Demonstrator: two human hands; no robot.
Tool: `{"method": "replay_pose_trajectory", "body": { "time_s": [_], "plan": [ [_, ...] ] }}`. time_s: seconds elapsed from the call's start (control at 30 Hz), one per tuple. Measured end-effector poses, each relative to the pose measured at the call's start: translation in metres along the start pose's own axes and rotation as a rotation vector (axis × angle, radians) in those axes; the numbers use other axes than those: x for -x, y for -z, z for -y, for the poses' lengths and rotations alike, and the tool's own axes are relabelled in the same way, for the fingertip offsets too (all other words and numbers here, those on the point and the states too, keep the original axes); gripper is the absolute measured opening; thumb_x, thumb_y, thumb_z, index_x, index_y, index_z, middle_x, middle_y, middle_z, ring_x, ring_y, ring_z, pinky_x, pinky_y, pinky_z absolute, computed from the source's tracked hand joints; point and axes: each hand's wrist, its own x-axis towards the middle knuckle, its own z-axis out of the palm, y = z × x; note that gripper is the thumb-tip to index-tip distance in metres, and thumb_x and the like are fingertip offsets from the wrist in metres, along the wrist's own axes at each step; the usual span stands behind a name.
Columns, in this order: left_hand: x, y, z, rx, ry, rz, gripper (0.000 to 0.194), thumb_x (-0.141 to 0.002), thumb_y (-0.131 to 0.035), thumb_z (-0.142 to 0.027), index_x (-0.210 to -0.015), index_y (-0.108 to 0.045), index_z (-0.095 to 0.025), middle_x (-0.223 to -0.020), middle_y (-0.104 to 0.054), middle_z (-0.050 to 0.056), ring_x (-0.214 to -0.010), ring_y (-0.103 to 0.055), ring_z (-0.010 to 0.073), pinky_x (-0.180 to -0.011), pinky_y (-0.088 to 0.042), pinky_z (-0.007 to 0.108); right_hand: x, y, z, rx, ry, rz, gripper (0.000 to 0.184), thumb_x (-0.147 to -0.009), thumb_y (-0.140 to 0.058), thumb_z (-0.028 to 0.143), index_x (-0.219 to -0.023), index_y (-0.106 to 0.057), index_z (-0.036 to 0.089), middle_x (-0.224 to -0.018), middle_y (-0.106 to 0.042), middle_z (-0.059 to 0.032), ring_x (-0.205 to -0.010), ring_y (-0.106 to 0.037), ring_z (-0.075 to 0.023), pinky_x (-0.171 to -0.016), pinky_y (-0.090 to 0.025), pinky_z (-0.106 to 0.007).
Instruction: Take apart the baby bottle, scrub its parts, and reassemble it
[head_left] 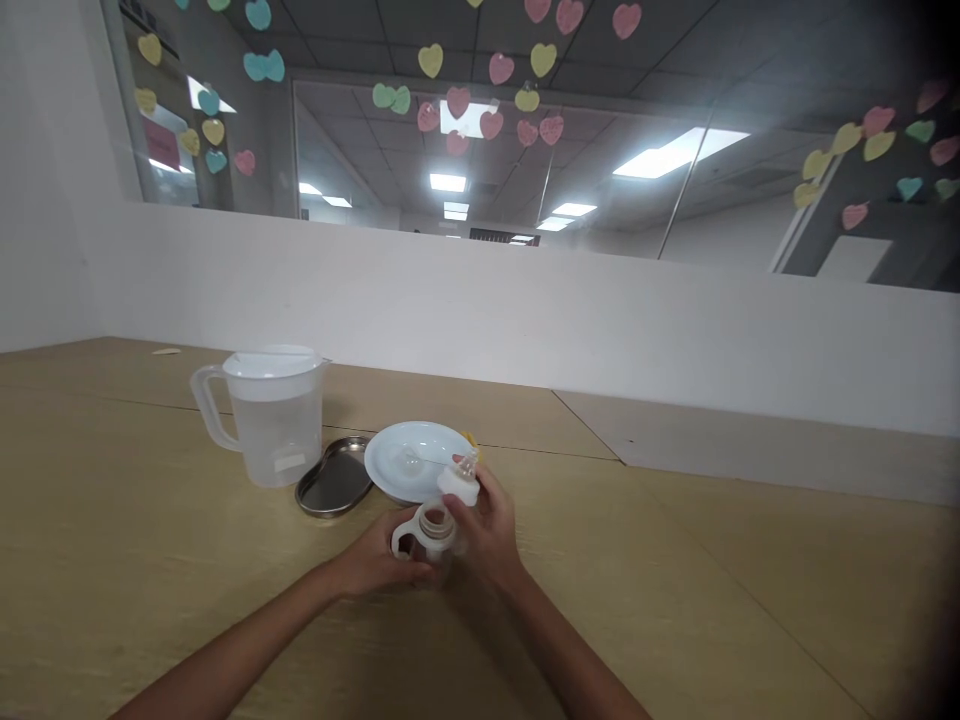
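Note:
A clear baby bottle [437, 532] with a white handle ring stands uncapped, its round mouth facing up. My left hand [380, 556] is closed around its left side and handle. Just above and to the right of the mouth, my right hand [489, 525] pinches the bottle's white collar with a clear nipple [460, 478], apart from the bottle. Directly behind both hands is a white bowl [397, 450] with a small clear thing in it that I cannot make out. Part of the bottle's lower body is hidden by my fingers.
Left of the bowl lies a kidney-shaped metal tray [335, 480]. A translucent lidded pitcher [276, 420] stands behind it, handle to the left. Something yellow [471, 440] shows at the bowl's right edge. A white wall [450, 310] with a window above bounds the wooden table [712, 600].

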Motion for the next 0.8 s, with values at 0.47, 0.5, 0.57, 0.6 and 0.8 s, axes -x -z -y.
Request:
{"method": "replay_pose_trajectory", "body": {
  "time_s": [0.47, 0.5, 0.57, 0.6, 0.8],
  "plan": [
    [-0.001, 0.000, 0.000, -0.055, -0.029, 0.009, 0.054, -0.066, -0.075, -0.033, -0.112, -0.055, -0.015, -0.088, -0.058, 0.004, -0.074, -0.048, 0.0129, -0.066, -0.038, 0.023, -0.018, 0.008, 0.008, -0.620, -0.357, 0.036, 0.055, -0.062, -0.077, 0.032, -0.111, -0.054, 0.021, -0.095, -0.065, -0.0040, -0.073, -0.061, -0.0143, -0.079, -0.050, -0.032],
    [-0.001, 0.000, -0.001, -0.063, -0.035, 0.010, 0.053, -0.066, -0.075, -0.034, -0.112, -0.056, -0.014, -0.087, -0.058, 0.004, -0.073, -0.048, 0.0127, -0.065, -0.038, 0.023, -0.018, 0.009, 0.009, -0.657, -0.376, 0.031, 0.053, -0.062, -0.077, 0.031, -0.110, -0.055, 0.023, -0.102, -0.064, -0.0044, -0.077, -0.062, -0.0142, -0.083, -0.050, -0.033],
    [-0.001, 0.001, -0.002, -0.071, -0.040, 0.009, 0.053, -0.066, -0.075, -0.035, -0.111, -0.056, -0.013, -0.084, -0.057, 0.004, -0.072, -0.047, 0.0126, -0.064, -0.038, 0.023, -0.019, 0.010, 0.011, -0.736, -0.408, 0.015, 0.049, -0.062, -0.078, 0.027, -0.106, -0.057, 0.024, -0.110, -0.063, -0.0047, -0.083, -0.063, -0.0146, -0.089, -0.048, -0.034],
    [-0.001, 0.001, -0.002, -0.071, -0.036, 0.005, 0.053, -0.066, -0.075, -0.035, -0.110, -0.056, -0.013, -0.084, -0.057, 0.004, -0.071, -0.047, 0.0126, -0.063, -0.037, 0.023, -0.019, 0.011, 0.011, -0.775, -0.417, 0.005, 0.048, -0.062, -0.078, 0.025, -0.106, -0.057, 0.024, -0.111, -0.063, -0.0045, -0.086, -0.063, -0.0149, -0.092, -0.047, -0.034],
    [0.000, 0.000, -0.001, -0.029, -0.013, 0.008, 0.053, -0.065, -0.076, -0.035, -0.110, -0.056, -0.015, -0.083, -0.056, 0.003, -0.070, -0.046, 0.0120, -0.062, -0.037, 0.022, -0.025, 0.019, 0.010, -0.859, -0.385, -0.102, 0.053, -0.060, -0.078, 0.016, -0.107, -0.055, 0.026, -0.107, -0.063, -0.0006, -0.094, -0.063, -0.0167, -0.097, -0.046, -0.037]
  ]
}}
